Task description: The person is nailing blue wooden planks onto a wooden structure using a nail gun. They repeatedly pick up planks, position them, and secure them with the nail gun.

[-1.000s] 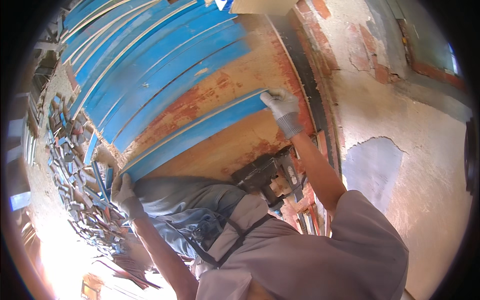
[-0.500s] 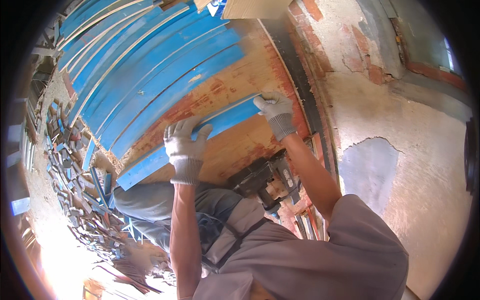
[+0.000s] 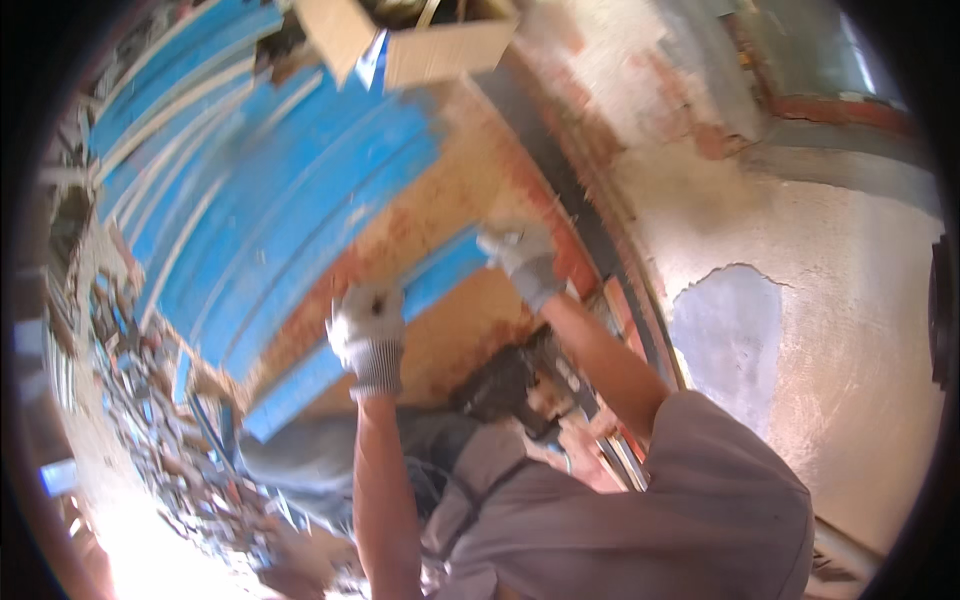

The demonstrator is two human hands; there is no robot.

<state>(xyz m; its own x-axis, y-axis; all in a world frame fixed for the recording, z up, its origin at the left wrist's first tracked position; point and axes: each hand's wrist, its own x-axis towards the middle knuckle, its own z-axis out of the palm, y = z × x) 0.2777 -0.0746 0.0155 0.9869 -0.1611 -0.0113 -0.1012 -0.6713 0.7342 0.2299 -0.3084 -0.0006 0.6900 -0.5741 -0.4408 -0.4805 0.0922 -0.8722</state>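
Slanting up rightward, the blue board (image 3: 300, 392) is end-pinched by the right hand (image 3: 520, 256), left hand (image 3: 368, 320) midway, grip unclear.

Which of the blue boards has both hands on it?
The blue board nearest the body: the right hand holds its right end, the left hand lies over its middle. The other blue boards lie grouped beyond.

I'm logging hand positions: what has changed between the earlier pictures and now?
The pale-gloved left hand has let go of the lower-left end of the narrow blue wooden board and moved rightward along it to its middle. The head view has shifted. The pale-gloved right hand stays on the board's upper-right end.
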